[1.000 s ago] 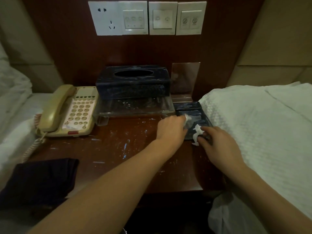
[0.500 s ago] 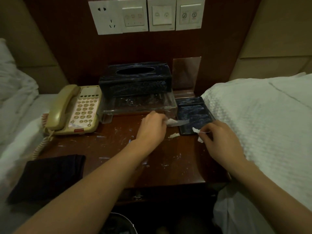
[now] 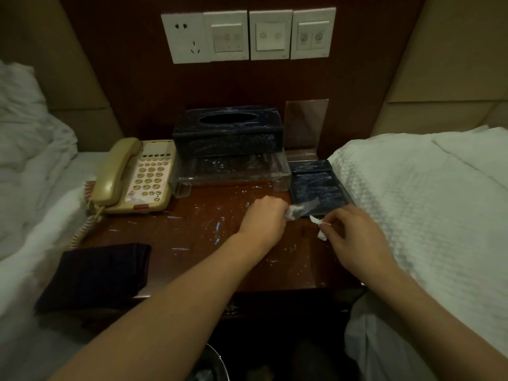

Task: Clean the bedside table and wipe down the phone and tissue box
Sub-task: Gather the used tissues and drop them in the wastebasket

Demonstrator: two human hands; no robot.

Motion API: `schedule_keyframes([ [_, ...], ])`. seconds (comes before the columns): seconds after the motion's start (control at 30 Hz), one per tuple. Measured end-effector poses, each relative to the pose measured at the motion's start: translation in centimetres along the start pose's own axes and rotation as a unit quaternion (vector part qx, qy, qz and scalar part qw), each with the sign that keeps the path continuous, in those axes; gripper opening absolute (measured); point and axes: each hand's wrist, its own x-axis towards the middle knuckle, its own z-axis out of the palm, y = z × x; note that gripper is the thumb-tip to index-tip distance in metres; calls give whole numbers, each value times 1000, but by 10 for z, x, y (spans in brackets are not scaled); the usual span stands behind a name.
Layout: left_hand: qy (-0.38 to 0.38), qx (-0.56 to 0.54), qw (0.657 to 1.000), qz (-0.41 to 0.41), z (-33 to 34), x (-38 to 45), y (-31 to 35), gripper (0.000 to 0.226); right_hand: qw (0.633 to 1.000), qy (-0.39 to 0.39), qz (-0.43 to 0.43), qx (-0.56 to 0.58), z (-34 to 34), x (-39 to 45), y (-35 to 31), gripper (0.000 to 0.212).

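The brown bedside table point(image 3: 192, 243) is streaked with white smears. At its back left sits a beige phone point(image 3: 134, 177); a dark tissue box point(image 3: 228, 133) stands on a clear acrylic stand point(image 3: 231, 171) at the back middle. My left hand point(image 3: 264, 218) rests on the table and grips a crumpled clear wrapper with white scraps point(image 3: 299, 210). My right hand point(image 3: 357, 240) pinches small white paper scraps point(image 3: 319, 226) just in front of a dark tray point(image 3: 319, 185).
A folded dark cloth point(image 3: 96, 276) lies on the table's front left corner. White bedding point(image 3: 428, 210) presses against the right edge, and more bedding point(image 3: 30, 160) lies on the left. Wall switches point(image 3: 247, 35) are above. A bin rim point(image 3: 211, 364) shows below the table.
Both hands have come off the dark tray toward me, carrying the wrapper and paper scraps. The scrap that lay on the table half a second ago is gone from there.
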Motion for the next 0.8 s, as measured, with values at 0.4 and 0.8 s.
schedule_keyframes([
  [0.4, 287, -105, 952, -19, -35, -159, -65, 18, 993, 48, -81, 66, -13, -66, -50, 4],
  [0.8, 56, -67, 980, -179, 32, -306, -136, 24, 972, -119, -192, 62, 76, -158, -158, 9],
])
